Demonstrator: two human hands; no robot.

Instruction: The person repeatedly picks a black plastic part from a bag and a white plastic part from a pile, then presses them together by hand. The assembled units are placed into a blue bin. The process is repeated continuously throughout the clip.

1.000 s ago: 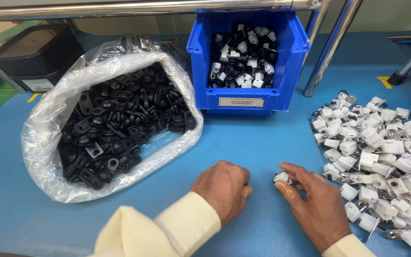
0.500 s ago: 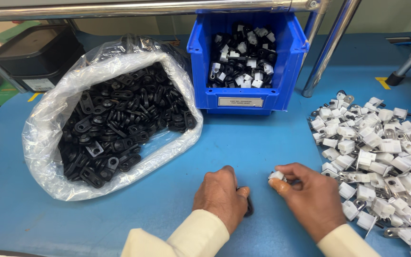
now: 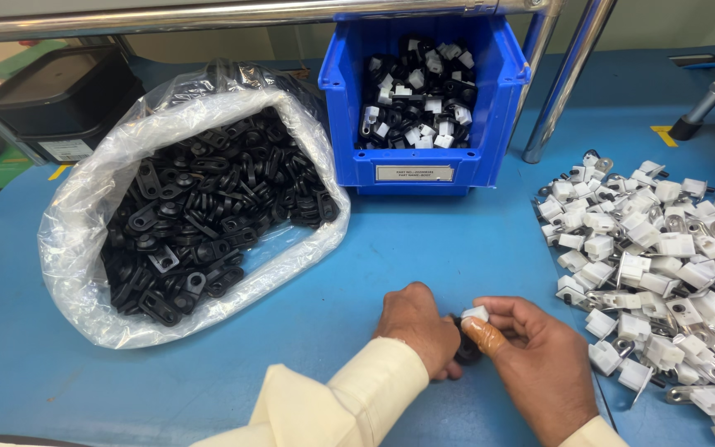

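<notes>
1. Head view, the hands: the right hand point(image 3: 539, 372) pinches a small white clip point(image 3: 475, 314) between thumb and fingertips, and the left hand point(image 3: 417, 327) is curled closed around a black plastic part point(image 3: 465, 348), of which only an edge shows. The two pieces meet at the near middle of the table, held close together, apparently so one can be pressed onto the other.

2. Head view, the supplies: a clear bag of black parts point(image 3: 200, 211) lies open at the left, its mouth folded back so the pieces are easy to take. A loose pile of white clips point(image 3: 664, 265) with metal tabs spreads at the right, near the right hand. A blue bin point(image 3: 424, 170) stands at the far middle and holds mixed black-and-white pieces, likely joined ones.

3. Head view, the surface and room: the blue table point(image 3: 424, 248) is smooth and matte. Two metal posts point(image 3: 568, 83) rise at the far right, and a metal rail point(image 3: 167, 18) runs across the far edge. A black box point(image 3: 59, 99) sits at the far left.
</notes>
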